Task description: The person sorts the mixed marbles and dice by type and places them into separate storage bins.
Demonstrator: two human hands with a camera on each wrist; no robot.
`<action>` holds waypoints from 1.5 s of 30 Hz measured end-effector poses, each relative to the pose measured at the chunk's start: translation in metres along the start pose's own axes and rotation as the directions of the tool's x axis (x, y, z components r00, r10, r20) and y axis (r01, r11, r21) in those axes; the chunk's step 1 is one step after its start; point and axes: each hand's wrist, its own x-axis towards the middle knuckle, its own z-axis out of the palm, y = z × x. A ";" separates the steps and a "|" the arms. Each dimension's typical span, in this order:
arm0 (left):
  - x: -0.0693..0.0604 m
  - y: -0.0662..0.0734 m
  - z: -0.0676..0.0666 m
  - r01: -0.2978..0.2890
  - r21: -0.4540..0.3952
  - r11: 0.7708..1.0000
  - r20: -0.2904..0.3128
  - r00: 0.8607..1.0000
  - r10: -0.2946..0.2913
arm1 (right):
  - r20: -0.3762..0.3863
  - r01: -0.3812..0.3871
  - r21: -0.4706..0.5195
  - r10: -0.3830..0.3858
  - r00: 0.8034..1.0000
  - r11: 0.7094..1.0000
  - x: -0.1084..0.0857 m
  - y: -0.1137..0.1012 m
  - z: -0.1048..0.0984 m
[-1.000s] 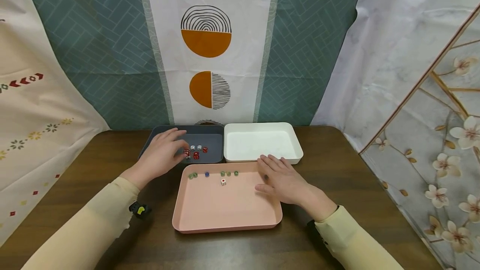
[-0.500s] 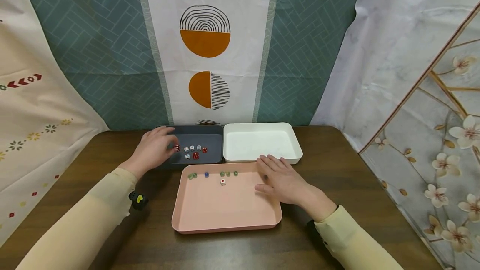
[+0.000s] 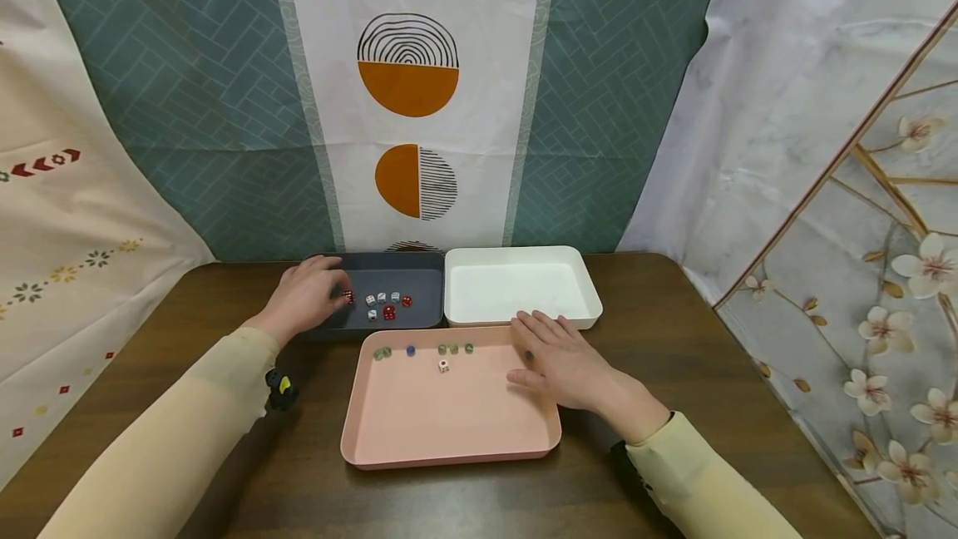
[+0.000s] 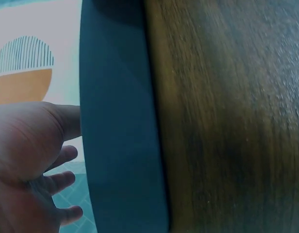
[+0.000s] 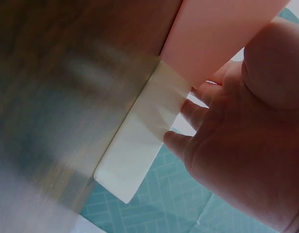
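My left hand [image 3: 304, 296] reaches over the left end of the dark grey tray [image 3: 430, 273], pinching a red die [image 3: 348, 297] between thumb and fingertips, low over the tray floor. In the left wrist view the tray's wall [image 4: 120, 126] hides those fingertips. To the right of them lie several white dice [image 3: 382, 298] and two red dice [image 3: 388, 313]. My right hand [image 3: 565, 360] spreads flat with straight fingers over the right side of the pink tray [image 3: 449, 431], fingertips at its far rim. Inside that tray are several green marbles [image 3: 442, 348], a blue marble [image 3: 411, 350] and one white die [image 3: 443, 366].
Beside the dark tray stands a white tray [image 3: 516, 283], just beyond my right fingertips. All three trays sit close together on a brown wooden table [image 3: 644, 331]. A patterned cloth [image 3: 407, 190] hangs behind the table's far edge.
My left hand has moved left within the dark tray, bringing the red die from beside the white dice to the tray's left part. My right hand has stayed still.
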 end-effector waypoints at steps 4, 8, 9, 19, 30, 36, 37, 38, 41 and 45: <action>0.002 -0.003 0.002 0.002 -0.006 1.000 0.005 1.000 -0.002 | -0.023 0.016 -0.004 -0.016 1.000 1.000 0.001 0.004 0.004; 0.003 -0.004 0.004 0.000 -0.011 1.000 0.005 1.000 0.000 | -0.022 0.017 -0.005 -0.017 1.000 1.000 0.000 0.005 0.004; 0.004 -0.004 0.005 0.001 -0.013 1.000 0.006 1.000 -0.001 | -0.021 0.018 0.001 -0.018 1.000 1.000 0.000 0.004 0.003; 0.006 -0.004 0.010 0.022 -0.006 1.000 0.031 0.999 -0.022 | 0.012 0.003 -0.001 -0.003 1.000 1.000 -0.002 -0.003 -0.006; 0.008 -0.006 0.014 0.027 -0.016 0.999 0.023 0.999 -0.027 | 0.022 -0.010 -0.008 0.010 1.000 1.000 -0.001 -0.004 -0.005; 0.008 -0.006 0.013 0.042 -0.025 0.999 0.029 0.999 -0.041 | 0.027 -0.012 -0.009 0.012 1.000 1.000 0.000 -0.004 -0.003; 0.008 -0.006 0.013 0.045 -0.024 0.999 0.031 0.999 -0.044 | 0.030 -0.014 -0.011 0.015 0.999 1.000 0.000 -0.004 -0.003; 0.007 -0.006 0.013 0.049 -0.023 0.999 0.032 0.998 -0.048 | 0.031 -0.014 -0.012 0.015 0.999 1.000 0.000 -0.004 -0.003; 0.008 -0.006 0.013 0.057 -0.023 0.998 0.033 0.998 -0.057 | 0.029 -0.012 -0.009 0.012 1.000 1.000 0.000 -0.004 -0.004; 0.006 -0.006 0.012 0.060 -0.029 0.998 0.028 0.998 -0.060 | 0.007 0.001 -0.015 -0.001 1.000 1.000 0.001 0.000 0.001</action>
